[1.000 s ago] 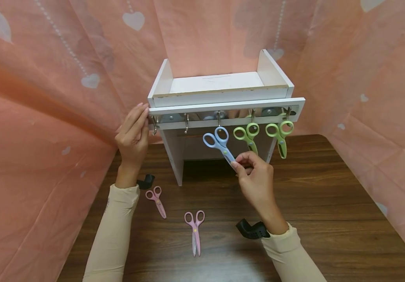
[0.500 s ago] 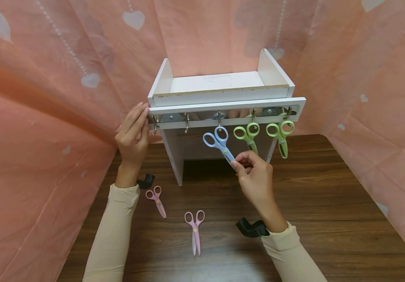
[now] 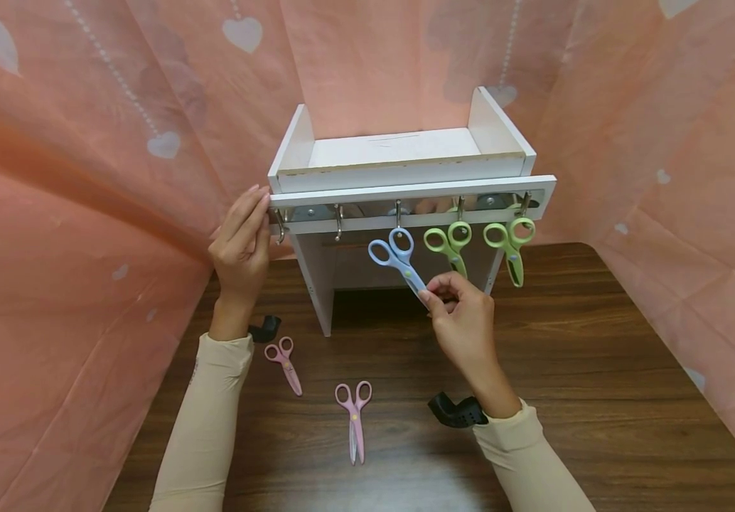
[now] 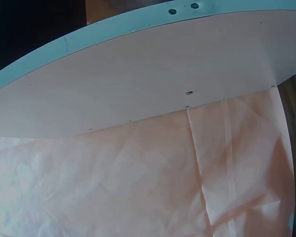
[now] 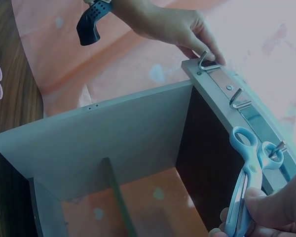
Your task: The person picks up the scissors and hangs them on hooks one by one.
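Observation:
My right hand (image 3: 466,323) pinches a pair of blue scissors (image 3: 396,257) by the blades, handles upward. In the right wrist view, one handle ring of the blue scissors (image 5: 254,165) surrounds the tip of the middle hook (image 5: 277,148). With fairly straight fingers, my left hand (image 3: 239,245) touches the left end of the white hook rail (image 3: 367,195). Two pairs of green scissors, one (image 3: 449,242) beside the blue pair and another (image 3: 510,245) at the far right, hang from hooks. The left wrist view shows none of the left hand, only a white side panel (image 4: 138,74) and pink cloth.
Two pairs of pink scissors, one (image 3: 286,366) by the left forearm and one (image 3: 355,423) nearer the front, lie on the wooden table (image 3: 598,398). Two left hooks (image 3: 338,224) hold nothing. Behind the rail stands a white shelf unit (image 3: 399,171); pink cloth (image 3: 374,64) surrounds the table.

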{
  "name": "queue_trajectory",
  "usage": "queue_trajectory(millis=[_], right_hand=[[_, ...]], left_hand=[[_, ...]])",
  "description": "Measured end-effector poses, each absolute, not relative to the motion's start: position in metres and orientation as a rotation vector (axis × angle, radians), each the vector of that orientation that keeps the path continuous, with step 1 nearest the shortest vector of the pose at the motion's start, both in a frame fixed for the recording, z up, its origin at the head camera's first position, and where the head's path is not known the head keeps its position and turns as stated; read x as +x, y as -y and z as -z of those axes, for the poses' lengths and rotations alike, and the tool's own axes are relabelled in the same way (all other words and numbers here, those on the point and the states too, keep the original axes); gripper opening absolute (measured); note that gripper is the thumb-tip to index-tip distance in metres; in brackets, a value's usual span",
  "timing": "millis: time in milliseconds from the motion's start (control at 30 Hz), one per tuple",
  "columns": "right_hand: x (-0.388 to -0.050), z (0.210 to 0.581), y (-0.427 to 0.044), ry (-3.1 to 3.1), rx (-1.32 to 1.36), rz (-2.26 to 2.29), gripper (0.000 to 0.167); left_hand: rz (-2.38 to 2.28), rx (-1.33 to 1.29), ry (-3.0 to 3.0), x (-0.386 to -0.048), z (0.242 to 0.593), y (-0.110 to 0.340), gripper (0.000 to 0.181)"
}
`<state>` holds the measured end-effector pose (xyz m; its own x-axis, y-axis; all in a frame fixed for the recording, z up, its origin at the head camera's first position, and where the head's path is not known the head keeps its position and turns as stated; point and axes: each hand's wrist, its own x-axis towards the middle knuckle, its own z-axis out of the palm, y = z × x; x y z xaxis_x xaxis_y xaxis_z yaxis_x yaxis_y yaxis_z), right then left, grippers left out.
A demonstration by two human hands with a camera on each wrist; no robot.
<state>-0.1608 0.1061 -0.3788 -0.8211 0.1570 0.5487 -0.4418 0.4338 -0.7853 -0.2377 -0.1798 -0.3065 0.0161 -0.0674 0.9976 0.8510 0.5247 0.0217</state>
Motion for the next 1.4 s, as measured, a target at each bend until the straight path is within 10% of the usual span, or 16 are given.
queue_trajectory(millis=[1400], right_hand=[[-0.173,0.399,-0.105,2.129,0.275,-1.487,0.009]], left_hand=[[0.83,-0.755,1.375,-0.238,0.31,0.18,0.036]])
